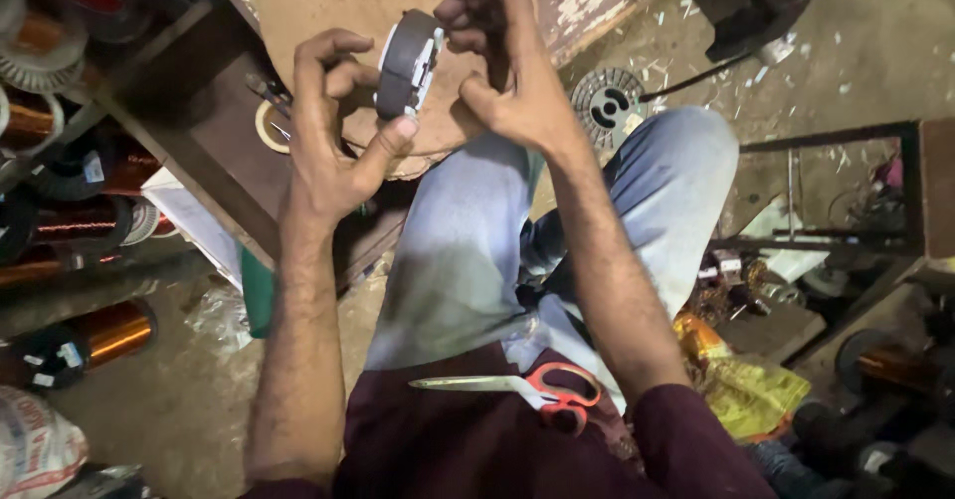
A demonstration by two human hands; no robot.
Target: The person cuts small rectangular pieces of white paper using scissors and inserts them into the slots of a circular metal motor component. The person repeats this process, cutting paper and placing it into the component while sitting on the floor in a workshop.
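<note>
Both hands hold a grey ring-shaped motor stator with pale insulation on its inner face, raised on edge above my knees. My left hand grips its lower left side, thumb pressed against the rim. From the top right, my right hand curls its fingers over the upper edge. Scissors with red handles lie on my lap, blades pointing left.
A round wooden board and a roll of tape lie on the low bench behind the stator. Spools of copper wire stack at the left. A metal fan part sits on the dusty floor, and a yellow bag lies at the right.
</note>
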